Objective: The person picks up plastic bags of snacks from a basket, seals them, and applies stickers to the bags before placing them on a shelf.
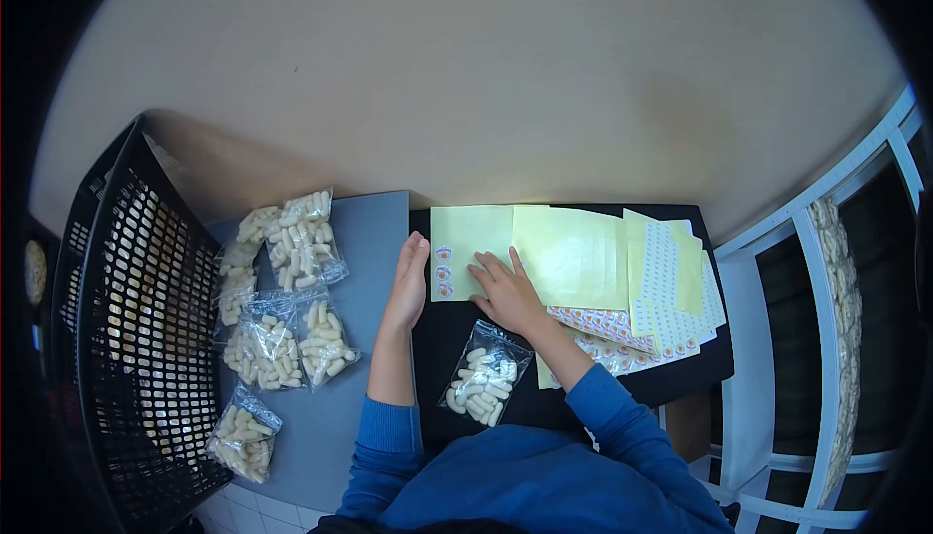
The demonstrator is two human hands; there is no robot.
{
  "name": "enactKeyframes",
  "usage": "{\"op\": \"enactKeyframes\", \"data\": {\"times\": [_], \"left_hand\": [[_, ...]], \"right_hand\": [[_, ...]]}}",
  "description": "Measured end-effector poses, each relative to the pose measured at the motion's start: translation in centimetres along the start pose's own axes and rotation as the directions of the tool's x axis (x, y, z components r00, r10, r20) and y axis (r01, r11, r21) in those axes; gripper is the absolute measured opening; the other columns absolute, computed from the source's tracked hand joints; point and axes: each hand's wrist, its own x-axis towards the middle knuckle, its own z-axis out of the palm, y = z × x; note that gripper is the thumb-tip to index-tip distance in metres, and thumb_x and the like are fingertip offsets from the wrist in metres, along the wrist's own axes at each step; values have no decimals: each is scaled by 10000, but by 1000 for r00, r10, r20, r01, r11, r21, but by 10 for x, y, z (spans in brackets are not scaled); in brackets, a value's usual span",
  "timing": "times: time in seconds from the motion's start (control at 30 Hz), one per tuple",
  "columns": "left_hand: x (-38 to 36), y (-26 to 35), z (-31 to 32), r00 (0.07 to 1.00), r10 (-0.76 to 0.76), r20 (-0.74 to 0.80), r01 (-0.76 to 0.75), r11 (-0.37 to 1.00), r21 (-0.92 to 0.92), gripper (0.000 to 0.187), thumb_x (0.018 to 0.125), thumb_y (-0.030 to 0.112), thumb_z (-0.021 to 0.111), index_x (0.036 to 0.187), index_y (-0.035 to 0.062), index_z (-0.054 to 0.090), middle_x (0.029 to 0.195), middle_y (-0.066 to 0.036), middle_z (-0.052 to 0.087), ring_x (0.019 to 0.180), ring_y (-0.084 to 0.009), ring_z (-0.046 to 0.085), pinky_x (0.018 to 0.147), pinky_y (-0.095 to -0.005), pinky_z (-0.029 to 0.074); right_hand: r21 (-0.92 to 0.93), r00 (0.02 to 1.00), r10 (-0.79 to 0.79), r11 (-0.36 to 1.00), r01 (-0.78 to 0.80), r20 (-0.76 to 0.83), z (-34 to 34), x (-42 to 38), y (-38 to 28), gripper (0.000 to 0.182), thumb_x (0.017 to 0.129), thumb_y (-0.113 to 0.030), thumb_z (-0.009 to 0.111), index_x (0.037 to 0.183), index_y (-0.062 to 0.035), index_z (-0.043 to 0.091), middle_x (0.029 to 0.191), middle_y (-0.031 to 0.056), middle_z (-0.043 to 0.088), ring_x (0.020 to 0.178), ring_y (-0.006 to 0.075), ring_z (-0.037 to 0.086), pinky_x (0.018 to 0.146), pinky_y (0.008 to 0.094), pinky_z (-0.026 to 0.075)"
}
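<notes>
My left hand (413, 279) is on edge with its fingers stretched out, just beside the left side of a pale yellow sticker sheet (471, 228). Three round stickers (444, 273) show in a column near that side. Fingers spread, my right hand (507, 291) rests on the sheet's lower right part. Close below that hand lies a clear zip bag of white, capsule-shaped pieces (483, 386) on the black table (432, 369). Whether either hand pinches a loose sticker cannot be made out.
More yellow sheets (573, 257) and printed sticker sheets (671, 276) overlap on the right. Several filled bags (275, 338) lie on the grey surface (374, 233) at left, beside a tall black plastic basket (146, 320). A white-framed rack (812, 340) stands right.
</notes>
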Motion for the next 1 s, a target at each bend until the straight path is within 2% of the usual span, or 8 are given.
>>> {"op": "enactKeyframes", "data": {"times": [0.27,0.5,0.57,0.6,0.7,0.8,0.9,1.0], "left_hand": [[10,-21,-3,999,-28,-25,31,985,168,597,866,338,397,1277,-30,167,1311,-195,239,1235,-264,229,1000,-371,147],[23,-36,7,998,-35,-52,50,950,309,639,866,360,382,1281,-58,133,1308,-247,217,1223,-292,247,993,-343,199],[27,-39,9,998,-32,-56,49,937,347,652,866,367,378,1282,-66,123,1307,-262,210,1220,-300,252,991,-335,213],[13,-17,20,996,-38,-77,56,967,247,572,852,275,443,1246,-72,214,1209,-249,370,1108,-283,408,927,-313,318],[14,-18,22,998,-58,36,49,976,214,400,834,200,485,1150,-22,382,1058,-145,514,950,-184,506,806,-323,410],[15,-21,20,996,-2,86,-19,970,242,264,798,57,509,1046,-13,449,910,-95,560,797,-130,550,688,-257,448],[16,-22,21,993,30,116,-55,976,211,213,775,-9,506,986,-7,476,874,-81,560,760,-120,554,651,-226,449],[16,-22,21,986,13,169,-46,980,195,197,773,-2,506,968,-10,488,862,-76,563,755,-113,552,659,-229,450]], "right_hand": [[89,958,257,965,-247,-130,37,18,-32,755,744,-379,569,1228,102,243,1301,236,246,1230,314,236,1018,404,166],[166,946,235,966,-201,-222,46,14,-19,574,774,-251,550,1200,63,328,1260,228,316,1183,334,309,981,400,250],[362,922,274,918,-166,-274,44,13,-15,485,775,-185,552,1169,40,381,1230,218,360,1135,342,368,941,398,308],[358,922,271,919,-163,-277,43,13,-15,485,775,-185,552,1169,40,381,1230,218,360,1135,342,368,941,398,308],[539,897,343,829,-150,-278,33,13,-16,460,758,-164,577,1143,33,418,1180,208,411,1106,342,399,923,396,326],[563,874,324,824,-73,-361,26,13,-17,419,745,-130,586,1109,26,450,1099,177,473,1039,303,458,877,366,365],[741,689,572,667,-77,-444,16,18,-11,277,706,-22,590,978,6,547,870,93,567,719,123,545,634,227,441],[731,743,539,675,-101,-395,-2,23,-10,160,687,-25,615,845,-2,607,717,69,574,592,109,535,565,220,437]]}}
